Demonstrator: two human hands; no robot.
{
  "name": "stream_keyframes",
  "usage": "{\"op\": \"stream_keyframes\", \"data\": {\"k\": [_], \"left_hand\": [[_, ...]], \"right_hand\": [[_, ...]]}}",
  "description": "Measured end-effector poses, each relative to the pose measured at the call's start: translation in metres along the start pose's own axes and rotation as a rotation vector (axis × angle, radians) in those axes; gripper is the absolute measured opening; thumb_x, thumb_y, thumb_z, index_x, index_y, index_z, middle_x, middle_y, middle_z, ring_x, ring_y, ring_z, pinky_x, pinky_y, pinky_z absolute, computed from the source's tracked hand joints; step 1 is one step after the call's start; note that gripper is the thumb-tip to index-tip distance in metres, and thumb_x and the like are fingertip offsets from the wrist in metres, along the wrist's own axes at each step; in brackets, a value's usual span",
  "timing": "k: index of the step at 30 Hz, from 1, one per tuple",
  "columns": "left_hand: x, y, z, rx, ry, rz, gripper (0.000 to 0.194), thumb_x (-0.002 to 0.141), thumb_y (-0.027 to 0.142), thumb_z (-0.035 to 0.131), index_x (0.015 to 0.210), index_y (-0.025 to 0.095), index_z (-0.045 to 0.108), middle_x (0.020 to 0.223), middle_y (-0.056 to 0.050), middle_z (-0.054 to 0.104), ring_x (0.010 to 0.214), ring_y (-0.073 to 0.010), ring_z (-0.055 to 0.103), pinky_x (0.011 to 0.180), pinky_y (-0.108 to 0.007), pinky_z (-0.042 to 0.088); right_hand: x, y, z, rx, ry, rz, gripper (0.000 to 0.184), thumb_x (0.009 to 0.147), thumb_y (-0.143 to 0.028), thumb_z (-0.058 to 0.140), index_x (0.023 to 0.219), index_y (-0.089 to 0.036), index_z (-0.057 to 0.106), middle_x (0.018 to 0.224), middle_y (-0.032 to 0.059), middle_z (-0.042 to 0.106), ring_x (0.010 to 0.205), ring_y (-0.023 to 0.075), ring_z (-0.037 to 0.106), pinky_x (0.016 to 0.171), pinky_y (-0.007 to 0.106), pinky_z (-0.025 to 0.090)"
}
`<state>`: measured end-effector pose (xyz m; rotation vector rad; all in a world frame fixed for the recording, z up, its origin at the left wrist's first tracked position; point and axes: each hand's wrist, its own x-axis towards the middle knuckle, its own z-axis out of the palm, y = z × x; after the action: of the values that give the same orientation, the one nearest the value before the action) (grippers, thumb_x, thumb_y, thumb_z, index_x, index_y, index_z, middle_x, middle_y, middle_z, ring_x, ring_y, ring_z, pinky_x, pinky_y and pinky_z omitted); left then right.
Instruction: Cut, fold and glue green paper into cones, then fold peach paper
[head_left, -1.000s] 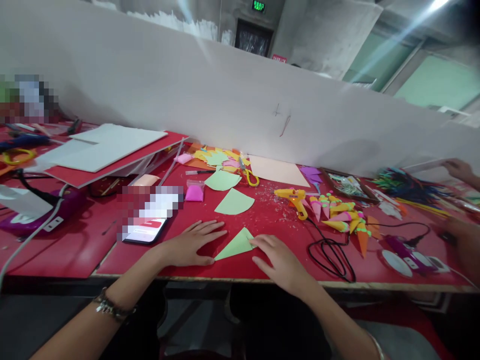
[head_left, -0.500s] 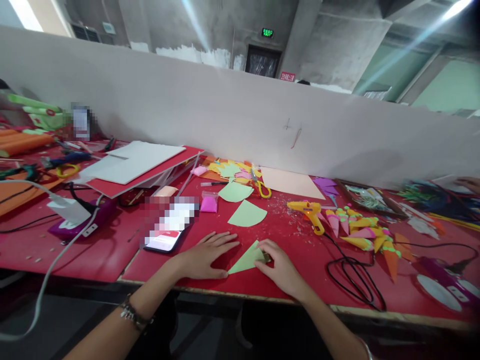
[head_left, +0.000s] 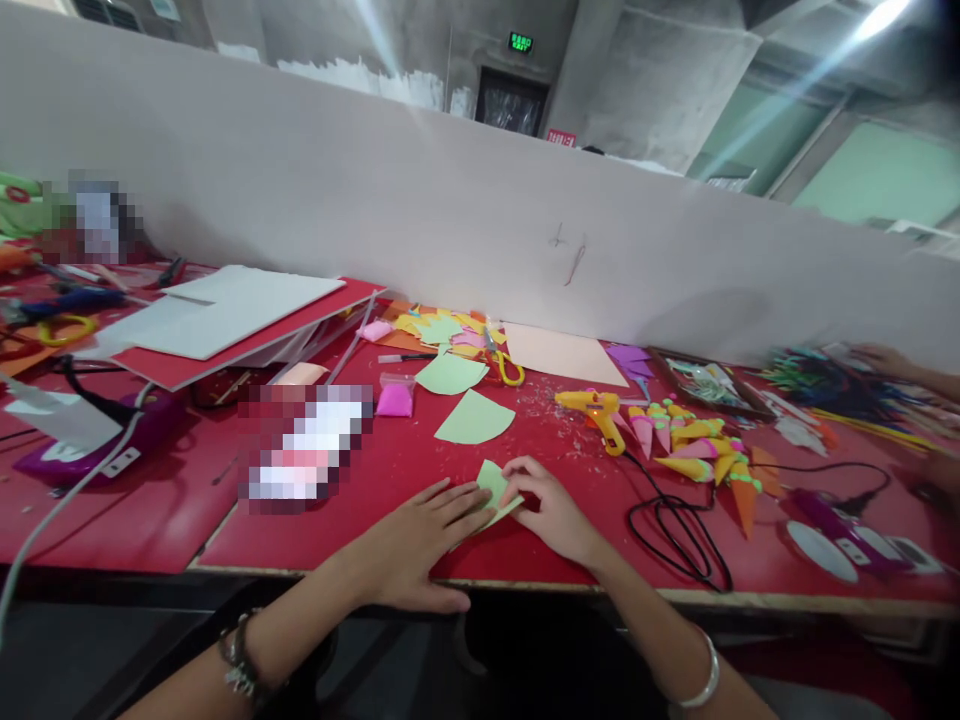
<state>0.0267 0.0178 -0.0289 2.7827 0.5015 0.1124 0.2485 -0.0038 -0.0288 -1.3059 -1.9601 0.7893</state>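
Observation:
A light green piece of paper [head_left: 491,480] lies near the front edge of the red table, with one side turned up off the surface. My left hand [head_left: 420,535] stretches over its left part, fingers extended and hiding some of it; the thumb points to the table's edge. Between the thumb and fingers of my right hand [head_left: 551,510] is the paper's right edge. Just beyond my hands rests a flat green paper sector [head_left: 475,418], and behind that another green paper piece [head_left: 452,374].
Right of centre are a yellow glue gun [head_left: 592,405] with a black cord and several small decorated paper cones [head_left: 705,450]. A blurred phone [head_left: 311,445], a pink packet [head_left: 395,396] and yellow scissors [head_left: 510,368] lie around. Another person's hand [head_left: 885,360] shows at far right.
My left hand has moved from beside the green paper onto it. The paper's right side is now turned up in my right hand. The camera view has shifted to the right.

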Motion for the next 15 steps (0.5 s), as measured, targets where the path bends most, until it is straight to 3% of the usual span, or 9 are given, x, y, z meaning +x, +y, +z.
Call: {"op": "stream_keyframes", "data": {"k": [3, 6, 8, 12, 15], "left_hand": [[0.000, 0.002, 0.003, 0.049, 0.004, -0.015, 0.079, 0.070, 0.067, 0.040, 0.135, 0.029, 0.016, 0.143, -0.006, 0.013, 0.129, -0.0270, 0.014, 0.104, -0.043, 0.016], [0.003, 0.007, 0.003, 0.078, 0.024, -0.056, 0.076, 0.070, 0.070, 0.035, 0.133, 0.031, 0.022, 0.141, -0.007, 0.020, 0.127, -0.0280, 0.019, 0.102, -0.044, 0.019], [0.006, 0.010, 0.002, 0.090, 0.042, -0.085, 0.073, 0.069, 0.070, 0.035, 0.131, 0.032, 0.026, 0.138, -0.007, 0.027, 0.125, -0.0282, 0.025, 0.101, -0.044, 0.022], [0.016, 0.010, 0.001, 0.121, 0.107, -0.130, 0.067, 0.072, 0.066, 0.036, 0.129, 0.031, 0.032, 0.130, -0.007, 0.038, 0.120, -0.0280, 0.032, 0.099, -0.043, 0.024], [0.026, 0.003, 0.001, 0.156, 0.136, -0.179, 0.059, 0.078, 0.060, 0.035, 0.128, 0.029, 0.035, 0.129, -0.007, 0.038, 0.121, -0.0288, 0.030, 0.099, -0.043, 0.025]], "right_hand": [[-0.009, 0.004, -0.011, -0.015, -0.035, -0.005, 0.022, 0.069, -0.005, 0.048, 0.071, -0.020, 0.063, 0.104, 0.0039, 0.048, 0.101, 0.0159, 0.047, 0.089, 0.031, 0.035], [-0.020, 0.011, -0.030, -0.044, 0.036, 0.047, 0.021, 0.075, -0.011, 0.043, 0.074, -0.020, 0.062, 0.093, 0.0044, 0.055, 0.090, 0.0159, 0.053, 0.082, 0.031, 0.040], [-0.028, 0.020, -0.047, -0.061, 0.172, 0.132, 0.017, 0.078, -0.018, 0.042, 0.076, -0.019, 0.059, 0.079, 0.0028, 0.058, 0.077, 0.0152, 0.055, 0.075, 0.030, 0.043], [-0.035, 0.049, -0.083, -0.146, 0.615, 0.275, 0.018, 0.076, -0.029, 0.046, 0.089, -0.018, 0.051, 0.084, 0.0045, 0.056, 0.074, 0.0150, 0.054, 0.070, 0.029, 0.045], [-0.028, 0.074, -0.102, -0.321, 0.682, 0.308, 0.038, 0.070, -0.035, 0.053, 0.102, -0.015, 0.046, 0.090, 0.0079, 0.054, 0.079, 0.0181, 0.053, 0.068, 0.032, 0.045]]}}
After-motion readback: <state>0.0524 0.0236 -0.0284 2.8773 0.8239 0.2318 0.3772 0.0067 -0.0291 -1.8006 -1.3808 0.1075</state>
